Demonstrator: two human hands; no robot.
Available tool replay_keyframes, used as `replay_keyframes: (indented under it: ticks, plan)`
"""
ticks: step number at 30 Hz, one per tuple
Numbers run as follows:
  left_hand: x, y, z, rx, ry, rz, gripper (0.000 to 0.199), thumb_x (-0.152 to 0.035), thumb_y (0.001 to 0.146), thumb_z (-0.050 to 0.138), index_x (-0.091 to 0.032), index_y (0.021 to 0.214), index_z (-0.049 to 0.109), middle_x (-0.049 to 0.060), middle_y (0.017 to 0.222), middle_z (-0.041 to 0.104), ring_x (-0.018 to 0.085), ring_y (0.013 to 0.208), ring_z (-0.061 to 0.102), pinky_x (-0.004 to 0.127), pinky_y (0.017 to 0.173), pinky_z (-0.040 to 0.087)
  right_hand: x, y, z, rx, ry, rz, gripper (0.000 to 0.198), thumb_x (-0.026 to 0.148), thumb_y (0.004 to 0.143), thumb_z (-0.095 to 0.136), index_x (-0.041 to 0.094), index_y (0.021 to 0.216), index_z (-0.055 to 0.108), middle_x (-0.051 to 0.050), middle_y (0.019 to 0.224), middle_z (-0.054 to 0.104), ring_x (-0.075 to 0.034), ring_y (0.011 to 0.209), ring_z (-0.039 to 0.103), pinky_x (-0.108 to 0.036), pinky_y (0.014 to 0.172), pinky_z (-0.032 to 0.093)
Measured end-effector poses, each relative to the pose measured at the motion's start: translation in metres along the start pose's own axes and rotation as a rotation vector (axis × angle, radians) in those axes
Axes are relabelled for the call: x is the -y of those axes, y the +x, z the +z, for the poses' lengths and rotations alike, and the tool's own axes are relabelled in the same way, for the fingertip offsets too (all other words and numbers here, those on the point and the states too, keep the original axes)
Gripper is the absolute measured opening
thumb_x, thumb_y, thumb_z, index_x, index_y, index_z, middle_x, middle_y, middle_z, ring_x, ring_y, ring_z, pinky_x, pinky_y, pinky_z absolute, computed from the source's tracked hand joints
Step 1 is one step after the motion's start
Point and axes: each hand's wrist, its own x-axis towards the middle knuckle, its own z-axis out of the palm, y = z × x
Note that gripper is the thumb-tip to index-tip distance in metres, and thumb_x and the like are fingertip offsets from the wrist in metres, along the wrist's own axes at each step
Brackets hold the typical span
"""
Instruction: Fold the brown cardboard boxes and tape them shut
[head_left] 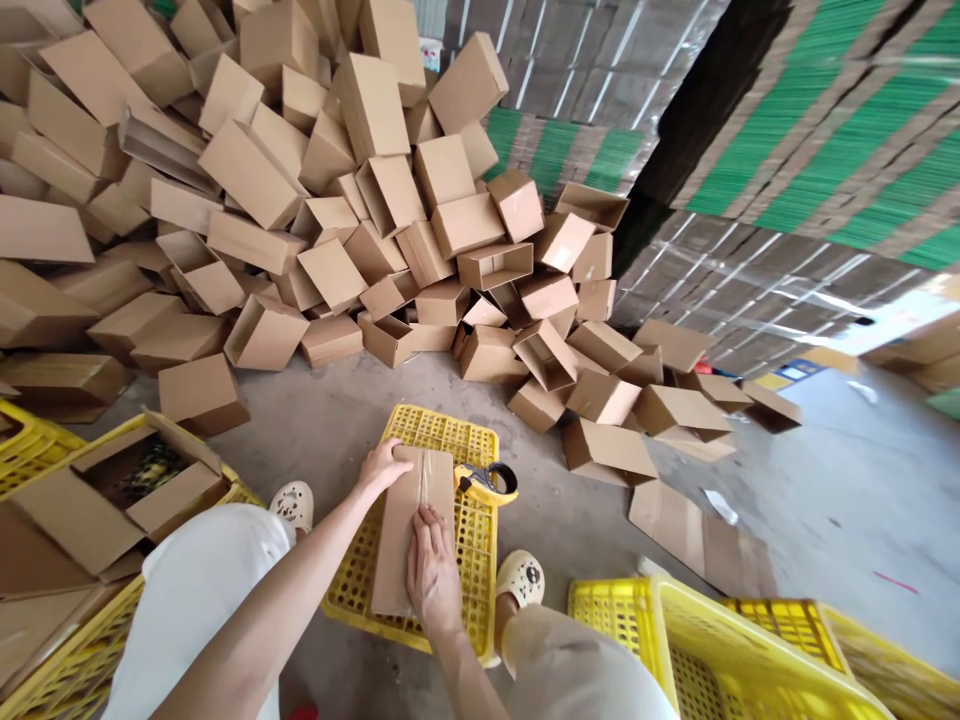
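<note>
A closed cardboard box (pixel 401 530) lies on an upturned yellow plastic crate (pixel 474 590) between my legs. Clear tape runs along the seam on its top. My left hand (pixel 384 467) grips the box at its far left corner, thumb on top and the other fingers partly hidden. Flat on the taped seam lies my right hand (pixel 435 565), its fingers stretched forward and close together. A yellow tape dispenser (pixel 486 484) rests on the crate, touching or very near the box's right side.
A large heap of cardboard boxes (pixel 330 270) fills the far side. At left, an open carton (pixel 82 510) with dark, patterned contents sits in a yellow crate. More yellow crates (pixel 652 610) stand at right. Stacked flat cardboard (pixel 840 130) rises at the back right.
</note>
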Motion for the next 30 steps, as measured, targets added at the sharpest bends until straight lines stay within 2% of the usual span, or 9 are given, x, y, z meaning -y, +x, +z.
replay_keyframes:
  ticks: [5,10,13,21,26,30]
  plan:
    - [-0.009,0.004,-0.004,0.055,0.068,0.03,0.059,-0.038,0.081,0.081,-0.024,0.137,0.066,0.01,0.142,0.071,0.027,0.128,0.068,0.03,0.098,0.053,0.002,0.001,-0.003,-0.009,0.011,-0.012,0.061,0.004,0.097,0.039,0.018,0.155,0.049,-0.014,0.149,0.061,-0.028,0.147,0.049,-0.056,0.123,0.044]
    - [-0.013,0.004,-0.014,0.107,0.137,0.057,0.059,-0.037,0.083,0.08,-0.024,0.138,0.067,0.009,0.132,0.077,0.026,0.118,0.073,0.029,0.091,0.055,0.003,0.002,-0.006,0.01,0.003,0.0,0.058,0.003,0.097,0.039,0.018,0.152,0.052,-0.013,0.148,0.061,-0.028,0.145,0.05,-0.055,0.124,0.044]
    - [-0.016,0.007,-0.022,0.12,0.207,0.108,0.056,-0.037,0.084,0.079,-0.023,0.137,0.07,0.01,0.131,0.078,0.027,0.118,0.074,0.03,0.092,0.055,0.004,0.003,-0.007,0.015,-0.003,0.0,0.058,0.002,0.096,0.04,0.016,0.152,0.052,-0.014,0.149,0.06,-0.027,0.146,0.049,-0.054,0.124,0.043]
    - [-0.041,0.021,-0.033,0.166,0.411,0.326,0.029,-0.037,0.084,0.081,-0.027,0.111,0.082,0.01,0.124,0.08,0.031,0.123,0.071,0.035,0.1,0.052,0.004,0.003,-0.007,0.0,0.009,0.007,0.059,0.005,0.098,0.043,0.019,0.154,0.049,-0.013,0.147,0.062,-0.027,0.147,0.049,-0.054,0.123,0.044]
    - [-0.045,0.021,-0.036,0.195,0.472,0.411,0.02,-0.042,0.084,0.083,-0.025,0.093,0.082,0.01,0.106,0.082,0.03,0.112,0.074,0.033,0.094,0.052,0.004,0.003,-0.006,0.003,0.02,0.02,0.062,0.005,0.097,0.042,0.021,0.158,0.045,-0.012,0.148,0.062,-0.028,0.147,0.049,-0.054,0.124,0.043]
    - [-0.045,0.022,-0.038,0.224,0.492,0.453,0.023,-0.043,0.086,0.081,-0.022,0.079,0.077,0.009,0.092,0.08,0.028,0.1,0.075,0.03,0.086,0.051,0.004,0.003,-0.005,0.013,0.01,0.028,0.063,0.005,0.097,0.04,0.021,0.158,0.046,-0.012,0.148,0.061,-0.028,0.147,0.048,-0.054,0.125,0.041]
